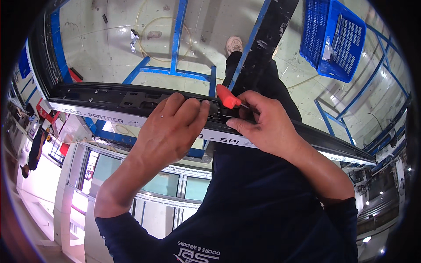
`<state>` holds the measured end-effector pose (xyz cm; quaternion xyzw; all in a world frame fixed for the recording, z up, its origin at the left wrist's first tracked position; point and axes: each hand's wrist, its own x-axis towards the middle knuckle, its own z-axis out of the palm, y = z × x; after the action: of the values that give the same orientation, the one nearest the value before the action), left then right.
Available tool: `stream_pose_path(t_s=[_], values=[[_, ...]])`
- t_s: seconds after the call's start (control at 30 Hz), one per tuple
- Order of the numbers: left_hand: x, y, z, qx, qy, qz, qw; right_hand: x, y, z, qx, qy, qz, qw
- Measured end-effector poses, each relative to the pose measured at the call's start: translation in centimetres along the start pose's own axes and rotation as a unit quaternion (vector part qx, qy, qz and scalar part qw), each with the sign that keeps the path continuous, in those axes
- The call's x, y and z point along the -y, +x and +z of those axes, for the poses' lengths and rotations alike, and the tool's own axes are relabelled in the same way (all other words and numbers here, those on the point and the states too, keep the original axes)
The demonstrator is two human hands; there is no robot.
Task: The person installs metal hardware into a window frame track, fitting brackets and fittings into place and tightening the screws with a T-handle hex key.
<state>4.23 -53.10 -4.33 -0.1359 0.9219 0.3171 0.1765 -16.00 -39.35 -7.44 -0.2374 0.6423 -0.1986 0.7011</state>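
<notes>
1. Here, a person's right hand point(267, 125) grips a red-handled tool point(227, 97) by its thin shaft, above a black profile point(92, 94).
2. The left hand point(171, 122) curls its fingers onto the profile; whether they pinch anything cannot be told.
3. The profile spans the torso's front, a blue basket point(312, 33) beyond, right.

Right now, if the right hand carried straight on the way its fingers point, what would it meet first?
Beyond the orange-red piece beside its fingertips, the right hand would probably meet the left hand first, though their relative depth is unclear.
</notes>
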Motion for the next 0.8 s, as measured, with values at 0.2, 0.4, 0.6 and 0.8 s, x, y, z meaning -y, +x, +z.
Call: stream_pose_path(t_s=[0.2,0.4,0.6,0.8], values=[[1.0,0.5,-0.3,0.028,-0.055,0.001,0.998,0.3,0.4,0.1,-0.013,-0.037,-0.002,0.999],[2.3,0.4,-0.5,0.047,-0.124,0.010,0.991,0.6,0.7,0.1,-0.003,-0.042,-0.015,0.999],[2.8,0.5,-0.6,0.062,-0.168,0.016,0.984,-0.5,0.6,0.0,0.000,-0.045,-0.053,0.998],[3.0,1.0,-0.5,0.076,-0.201,0.013,0.977,-0.6,0.5,-0.2,0.014,-0.072,-0.045,0.996]])
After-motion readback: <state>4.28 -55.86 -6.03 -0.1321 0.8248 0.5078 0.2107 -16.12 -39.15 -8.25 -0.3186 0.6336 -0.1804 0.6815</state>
